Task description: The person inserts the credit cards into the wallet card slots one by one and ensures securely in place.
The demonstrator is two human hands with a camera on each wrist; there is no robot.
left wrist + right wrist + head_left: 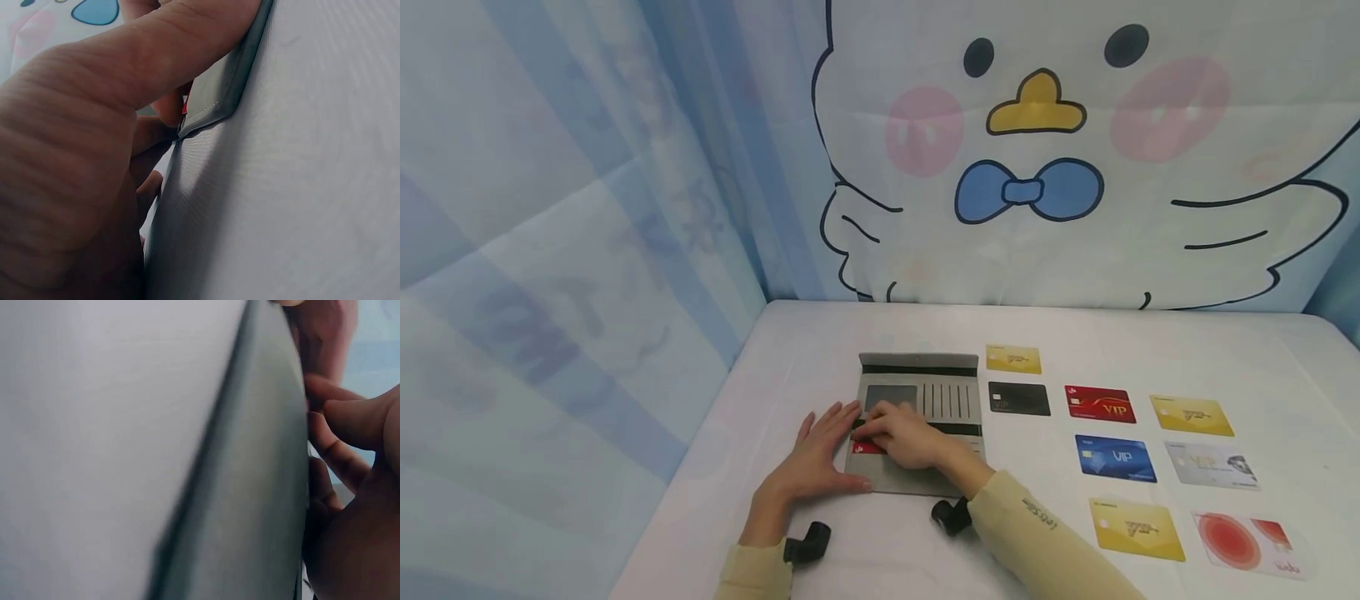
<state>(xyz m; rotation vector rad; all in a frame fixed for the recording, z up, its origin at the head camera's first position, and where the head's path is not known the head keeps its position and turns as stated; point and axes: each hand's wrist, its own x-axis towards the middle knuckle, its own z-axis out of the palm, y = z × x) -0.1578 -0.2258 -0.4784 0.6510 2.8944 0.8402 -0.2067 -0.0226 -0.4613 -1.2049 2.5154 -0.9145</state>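
Observation:
An unfolded grey wallet (917, 479) lies on the table, with card slots, a dark window pocket and a flap along its far side. At its left half a red card (868, 447) shows partly under my right hand (906, 435). That hand's fingers are bent, pinching at the card. My left hand (816, 462) rests at the wallet's left side, fingers spread and fairly straight, thumb along the near corner. In the left wrist view, the thumb (169, 50) lies over the wallet's stitched corner (215, 103). The right wrist view shows the wallet edge (250, 475) beside bent fingers (337, 450).
Right of the wallet lie several cards: a black card (1019, 399), a red VIP card (1101, 404), a blue card (1116, 458), a silver card (1212, 465), gold cards such as the near one (1137, 529), and a white-and-pink card (1251, 544). A printed curtain (865, 250) hangs behind.

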